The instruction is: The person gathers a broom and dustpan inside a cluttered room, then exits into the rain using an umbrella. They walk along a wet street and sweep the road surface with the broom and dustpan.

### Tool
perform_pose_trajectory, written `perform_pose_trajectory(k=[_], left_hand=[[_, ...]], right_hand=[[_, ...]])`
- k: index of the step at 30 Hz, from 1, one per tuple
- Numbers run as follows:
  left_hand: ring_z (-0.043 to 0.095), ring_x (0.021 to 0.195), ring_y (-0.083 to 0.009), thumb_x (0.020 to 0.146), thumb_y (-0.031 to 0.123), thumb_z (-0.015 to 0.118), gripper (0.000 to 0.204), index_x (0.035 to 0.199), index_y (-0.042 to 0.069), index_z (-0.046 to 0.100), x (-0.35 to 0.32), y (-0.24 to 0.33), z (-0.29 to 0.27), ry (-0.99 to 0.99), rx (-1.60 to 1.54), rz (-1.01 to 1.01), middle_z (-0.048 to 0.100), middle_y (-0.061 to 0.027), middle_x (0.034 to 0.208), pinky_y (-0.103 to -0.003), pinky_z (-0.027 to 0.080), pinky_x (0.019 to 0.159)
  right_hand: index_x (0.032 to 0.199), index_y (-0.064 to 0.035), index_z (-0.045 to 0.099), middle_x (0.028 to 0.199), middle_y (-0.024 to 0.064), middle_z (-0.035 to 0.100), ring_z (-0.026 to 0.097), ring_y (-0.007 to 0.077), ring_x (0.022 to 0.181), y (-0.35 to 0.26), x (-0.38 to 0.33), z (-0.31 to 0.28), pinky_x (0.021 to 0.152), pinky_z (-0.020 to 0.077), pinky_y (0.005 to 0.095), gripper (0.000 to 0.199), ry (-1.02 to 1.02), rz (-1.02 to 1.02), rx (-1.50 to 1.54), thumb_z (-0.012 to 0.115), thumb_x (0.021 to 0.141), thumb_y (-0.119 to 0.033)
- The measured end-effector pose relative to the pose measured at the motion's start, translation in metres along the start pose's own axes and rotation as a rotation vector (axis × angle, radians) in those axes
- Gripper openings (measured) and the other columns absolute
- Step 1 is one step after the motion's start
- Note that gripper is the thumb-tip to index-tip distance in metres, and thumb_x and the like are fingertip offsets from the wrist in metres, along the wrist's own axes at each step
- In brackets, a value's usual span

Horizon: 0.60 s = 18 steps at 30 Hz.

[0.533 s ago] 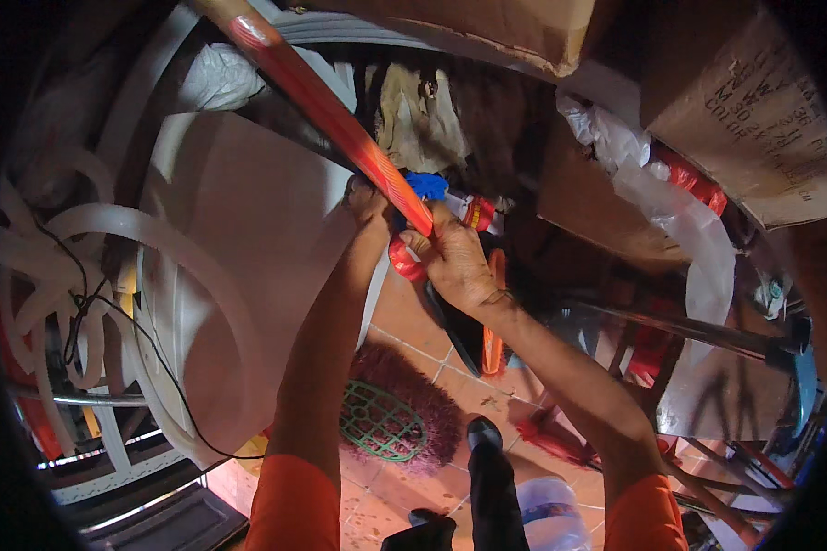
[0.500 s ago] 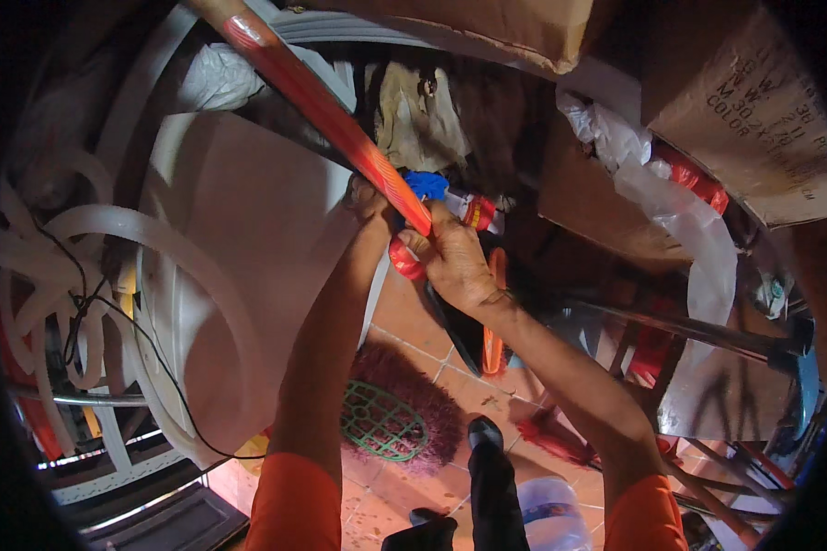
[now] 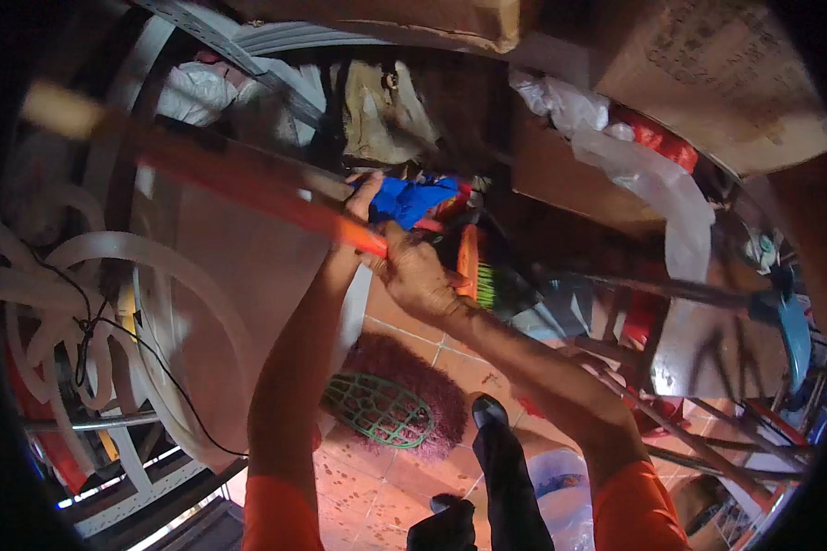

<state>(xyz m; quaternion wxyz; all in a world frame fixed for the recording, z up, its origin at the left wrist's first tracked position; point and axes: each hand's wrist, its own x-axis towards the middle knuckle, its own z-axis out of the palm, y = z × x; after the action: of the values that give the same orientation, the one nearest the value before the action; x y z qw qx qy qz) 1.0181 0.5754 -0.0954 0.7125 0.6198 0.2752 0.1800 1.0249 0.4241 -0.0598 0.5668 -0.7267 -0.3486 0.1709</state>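
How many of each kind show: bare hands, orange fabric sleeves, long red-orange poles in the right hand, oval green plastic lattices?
Left hand and right hand, bare: 2
Orange fabric sleeves: 2
Long red-orange pole, in right hand: 1
Oval green plastic lattice: 1
Total: 6

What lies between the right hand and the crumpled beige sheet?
In the head view, a crumpled blue bundle lies between the right hand and the beige sheet, with a narrow, unclear dark strip beyond the bundle.
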Motion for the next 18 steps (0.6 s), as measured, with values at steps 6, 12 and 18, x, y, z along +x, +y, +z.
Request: perform_pose_trajectory(k=[6, 12, 18], left_hand=[[0.054, 0.079, -0.0117, 0.087, 0.024, 0.062, 0.02, 0.091, 0.004, 0.062, -0.076, 0.027, 0.019, 0.224, 0.182, 0.11, 0.06, -0.0007, 0.084, -0.026, 0.044, 0.073], [0.054, 0.073, -0.0117, 0.084, 0.023, 0.064, 0.023, 0.086, 0.001, 0.066, -0.178, 0.05, 0.016, 0.109, 0.374, 0.066, 0.061, -0.0022, 0.077, -0.027, 0.044, 0.066], [0.057, 0.055, -0.0272, 0.08, 0.027, 0.066, 0.02, 0.082, 0.008, 0.069, -0.303, 0.059, -0.02, 0.038, 0.901, 0.336, 0.058, -0.0107, 0.06, -0.037, 0.045, 0.051]], right_hand=[[0.107, 0.0001, 0.048, 0.085, 0.0254, 0.061, 0.06, 0.0437, 0.083, -0.032, -0.057, -0.011, 0.067, 0.0467, 0.0454, 0.031, -0.07, 0.069, 0.073, 0.062, 0.086, -0.017], [0.107, 0.0004, 0.05, 0.093, 0.024, 0.06, 0.061, 0.0381, 0.087, -0.076, -0.137, -0.007, 0.073, 0.0479, 0.0392, 0.029, -0.165, 0.117, 0.16, 0.064, 0.083, -0.01], [0.117, -0.0019, 0.054, 0.094, 0.0166, 0.064, 0.063, 0.0278, 0.087, -0.151, -0.244, -0.001, 0.08, 0.0473, 0.0354, 0.045, -0.197, 0.106, 0.201, 0.063, 0.073, 0.001]])
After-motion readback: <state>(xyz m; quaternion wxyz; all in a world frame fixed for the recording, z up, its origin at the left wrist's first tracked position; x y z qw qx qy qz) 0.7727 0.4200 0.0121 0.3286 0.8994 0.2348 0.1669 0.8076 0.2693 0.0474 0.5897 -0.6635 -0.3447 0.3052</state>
